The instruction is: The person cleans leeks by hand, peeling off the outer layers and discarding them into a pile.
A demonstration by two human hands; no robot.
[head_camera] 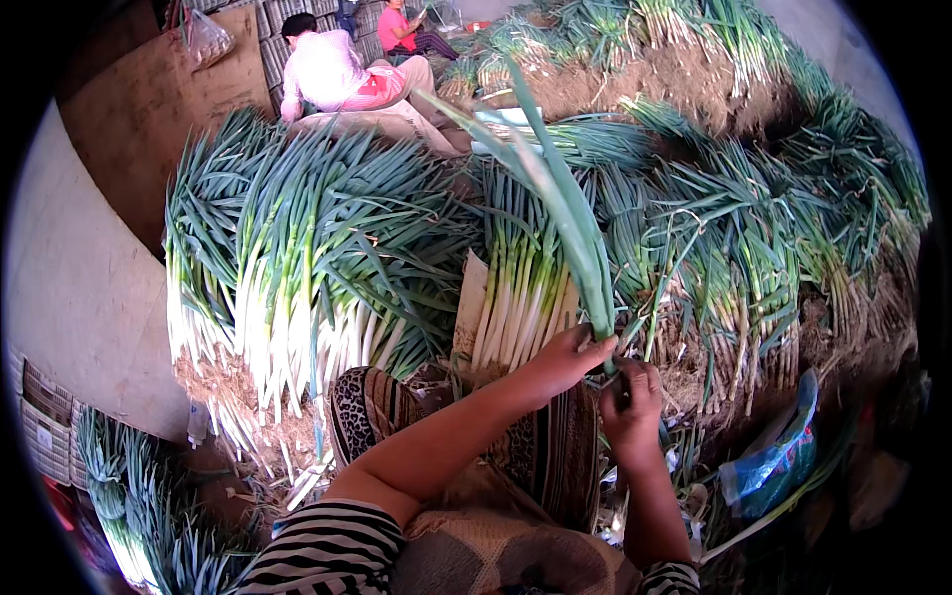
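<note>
My left hand (561, 364) grips a large green onion (584, 253) at its green part, with the leaves pointing up and away from me. Just below it, my right hand (632, 398) closes around the lower stretch of the same plant, and the fingers hide its base. Beyond my hands, a row of cleaned green onions (513, 297) with white stems lies on a board (470, 301). To the left rises a big heap of white-stemmed green onions (297, 275). Soil-covered, untrimmed green onions (729, 320) lie close on the right.
A blue plastic bag (777, 454) lies at the lower right. More bundles (145, 513) stand lower left near plastic crates (48, 435). One person (327, 71) sits bent over beyond the heap, another (401, 33) farther back. A soil-caked pile (669, 74) fills the far right.
</note>
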